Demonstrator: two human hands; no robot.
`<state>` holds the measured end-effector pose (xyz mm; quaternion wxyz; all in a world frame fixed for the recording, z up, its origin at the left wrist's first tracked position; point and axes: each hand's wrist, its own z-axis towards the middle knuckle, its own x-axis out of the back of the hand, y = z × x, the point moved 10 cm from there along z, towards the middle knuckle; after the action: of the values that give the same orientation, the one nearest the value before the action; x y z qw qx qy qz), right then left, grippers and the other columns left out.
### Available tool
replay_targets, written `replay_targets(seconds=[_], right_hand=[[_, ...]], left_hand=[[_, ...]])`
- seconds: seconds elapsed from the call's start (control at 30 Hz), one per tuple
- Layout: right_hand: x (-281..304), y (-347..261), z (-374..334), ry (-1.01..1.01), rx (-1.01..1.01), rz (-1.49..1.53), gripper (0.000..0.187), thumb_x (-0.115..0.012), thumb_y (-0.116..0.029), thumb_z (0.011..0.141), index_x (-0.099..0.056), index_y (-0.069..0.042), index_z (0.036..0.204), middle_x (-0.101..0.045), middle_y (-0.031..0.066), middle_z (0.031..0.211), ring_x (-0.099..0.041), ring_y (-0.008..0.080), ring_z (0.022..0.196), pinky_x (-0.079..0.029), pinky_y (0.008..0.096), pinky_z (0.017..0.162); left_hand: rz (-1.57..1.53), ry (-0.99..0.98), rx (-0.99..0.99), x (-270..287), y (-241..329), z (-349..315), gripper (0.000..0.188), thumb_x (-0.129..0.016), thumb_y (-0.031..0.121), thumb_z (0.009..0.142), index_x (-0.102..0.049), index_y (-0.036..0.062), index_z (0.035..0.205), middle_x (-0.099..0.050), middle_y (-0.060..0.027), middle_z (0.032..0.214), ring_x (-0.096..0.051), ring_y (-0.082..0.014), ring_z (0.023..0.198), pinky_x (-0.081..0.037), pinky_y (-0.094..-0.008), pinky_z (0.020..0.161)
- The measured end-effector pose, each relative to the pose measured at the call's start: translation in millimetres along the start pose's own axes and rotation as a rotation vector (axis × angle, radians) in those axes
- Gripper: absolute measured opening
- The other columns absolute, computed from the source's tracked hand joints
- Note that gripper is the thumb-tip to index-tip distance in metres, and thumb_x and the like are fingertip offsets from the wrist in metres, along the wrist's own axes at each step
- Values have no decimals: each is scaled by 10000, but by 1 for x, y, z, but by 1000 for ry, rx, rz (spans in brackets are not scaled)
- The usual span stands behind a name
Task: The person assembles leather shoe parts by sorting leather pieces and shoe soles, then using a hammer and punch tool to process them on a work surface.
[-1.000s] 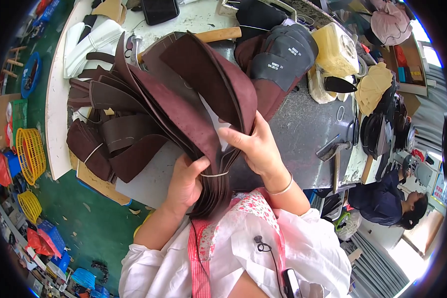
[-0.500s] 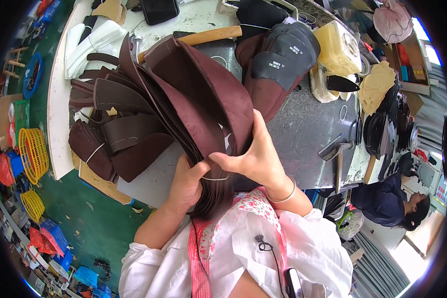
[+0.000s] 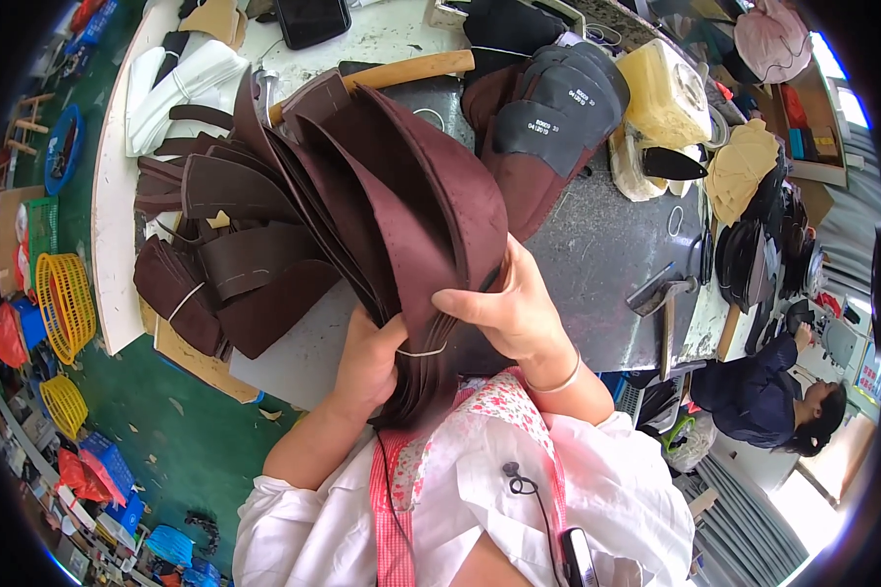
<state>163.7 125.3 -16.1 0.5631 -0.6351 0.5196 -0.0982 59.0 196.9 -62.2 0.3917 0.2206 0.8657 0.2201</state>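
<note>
A thick bundle of dark maroon leather pieces point(image 3: 416, 210) is held up in front of me, tied near its lower end by a pale elastic band point(image 3: 423, 352). My left hand point(image 3: 370, 360) is closed round the bundle's left side beside the band. On the right side, my right hand point(image 3: 504, 311) grips several of the pieces between thumb and fingers. The upper ends fan apart, with gaps between the layers. Most fingers of both hands are hidden behind the leather. More brown leather pieces point(image 3: 255, 262) lie just left of the bundle, some banded together.
A wooden-handled hammer point(image 3: 392, 73) lies behind the bundle. Maroon pieces with black printed tops point(image 3: 548, 127) rest beyond it, beside a yellowish plastic container point(image 3: 666, 93). Another hammer point(image 3: 668, 313) is at the right table edge. A person in dark clothes point(image 3: 754, 391) sits farther right.
My right hand has shifted slightly right and down, its thumb now farther from my left thumb. More of the bundle's layers have spread apart, and another maroon piece stands out in the middle.
</note>
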Motion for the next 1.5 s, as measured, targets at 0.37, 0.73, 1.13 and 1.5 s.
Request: replay_targets(seconds=[0.37,0.73,1.13,1.5], right_hand=[[-20,-24,-15,35,251,-587,1006,-911,-201,529,-330,35,1316,-462,156,1268,-432,210,1208,-321,353,1047],[23,27,-14,-72,-57,284,699,-627,35,661,-377,72,1312,-534,187,1233,-557,303,1105,-438,395,962],[14,15,-16,-199,-9,106,890,-904,-229,543,-451,47,1257,-570,126,1112,-524,248,1083,-395,373,958],[22,22,-22,-35,-136,311,714,-803,-84,671,-455,29,1283,-583,169,1156,-549,321,1108,-399,464,1003]], left_hand=[[267,-11,-161,9,-4,4,503,-651,56,817,-453,-39,1269,-568,-128,1200,-559,-185,1079,-445,-328,930],[-126,-163,72,-5,-4,-2,471,-681,18,797,-503,11,1233,-602,-75,1150,-588,-182,1049,-434,-321,960],[-76,-60,121,8,-18,-1,600,-676,-72,730,-453,11,1281,-560,-79,1211,-550,-186,1114,-430,-342,974],[-117,-205,131,-7,-14,3,529,-655,-47,767,-479,0,1263,-582,-98,1197,-571,-195,1097,-442,-328,967]])
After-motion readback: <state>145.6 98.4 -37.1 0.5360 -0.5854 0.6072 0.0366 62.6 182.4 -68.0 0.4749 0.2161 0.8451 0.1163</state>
